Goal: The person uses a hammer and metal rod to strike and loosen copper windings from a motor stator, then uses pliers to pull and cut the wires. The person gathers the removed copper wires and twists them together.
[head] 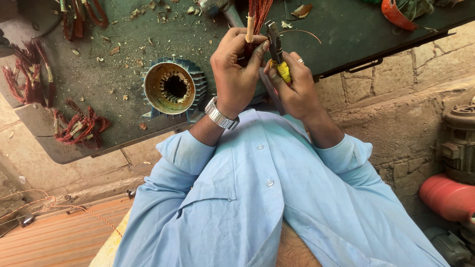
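**Two hands work a copper wire bundle with pliers**

From the left, I count three loose coils of red copper wire (79, 127) on the dark bench (346, 34). Next comes one round stator (174, 88), its opening facing up. Just right of it, my left hand (237, 69), with one wristwatch (219, 115), is closed around one wire bundle (256, 15) held upright. Touching it, my right hand (294, 84) is closed on one pair of yellow-handled pliers (276, 49), tips at the bundle. One red motor (448, 198) sits far right.
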